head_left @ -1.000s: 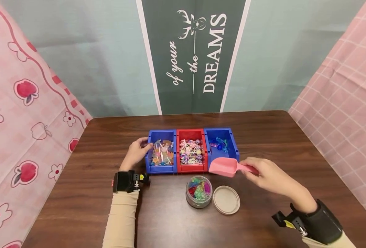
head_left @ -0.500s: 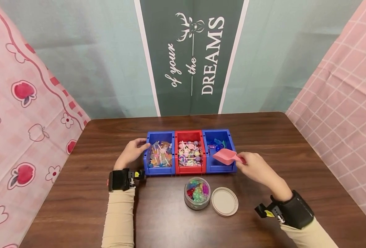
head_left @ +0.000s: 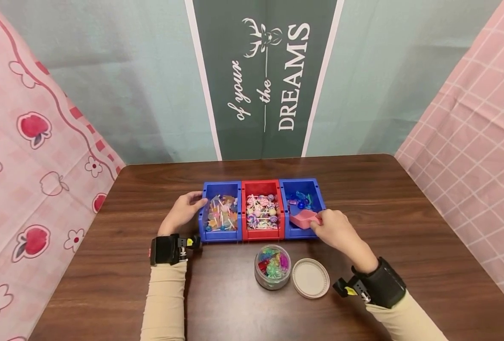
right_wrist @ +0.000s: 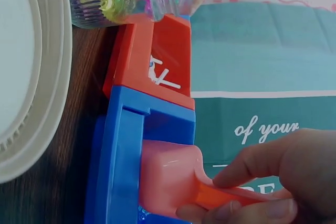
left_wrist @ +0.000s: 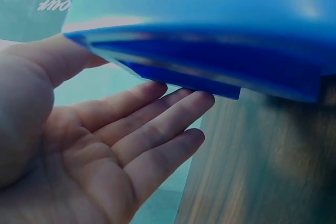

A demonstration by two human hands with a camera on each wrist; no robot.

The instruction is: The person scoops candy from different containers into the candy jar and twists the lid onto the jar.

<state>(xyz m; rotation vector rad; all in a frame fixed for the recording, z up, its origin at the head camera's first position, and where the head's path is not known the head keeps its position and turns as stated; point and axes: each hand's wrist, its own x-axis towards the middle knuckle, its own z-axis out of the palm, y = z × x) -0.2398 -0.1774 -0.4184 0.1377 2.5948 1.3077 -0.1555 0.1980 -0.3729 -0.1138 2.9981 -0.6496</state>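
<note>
My left hand (head_left: 181, 213) grips the side of the left blue bin (head_left: 220, 235). Its thumb reaches over the rim, and the fingers (left_wrist: 163, 129) touch the outside wall. The bin contains clear candy-like pieces and small sticks. A pink scoop (head_left: 305, 219) is in my right hand (head_left: 337, 229), pinched by the handle (right_wrist: 220, 196). Its bowl dips into the right blue bin (head_left: 301, 233), in front of several blue and teal candy-like pieces (head_left: 301, 200). What the bowl contains is hidden.
Between the blue bins stands a red bin (head_left: 263, 234) of small lollipops. In front, a clear jar (head_left: 272, 269) contains colourful translucent pieces. A pale round lid (head_left: 310, 278) lies beside it on the dark wooden table (head_left: 235, 303). Patterned cloths hang around the table.
My right hand has carried the pink scoop left, from in front of the right blue bin over its edge and down into it. My left hand has stayed at the left bin.
</note>
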